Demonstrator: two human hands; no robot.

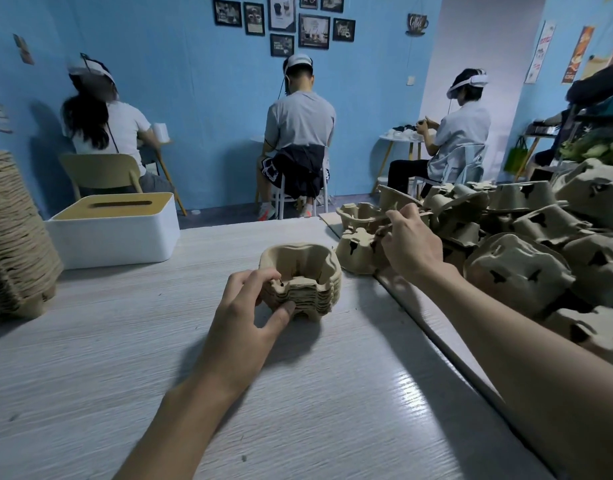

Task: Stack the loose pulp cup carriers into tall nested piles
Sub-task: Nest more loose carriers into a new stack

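Blurring hides what the right hand pinches in the loose carriers.

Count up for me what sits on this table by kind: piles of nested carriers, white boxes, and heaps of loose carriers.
Nested carrier piles: 2, a tall pile at far left and a short pile steadied by the left hand
White box: 1
Loose carrier heap: 1, which the right hand picks from
Total: 4
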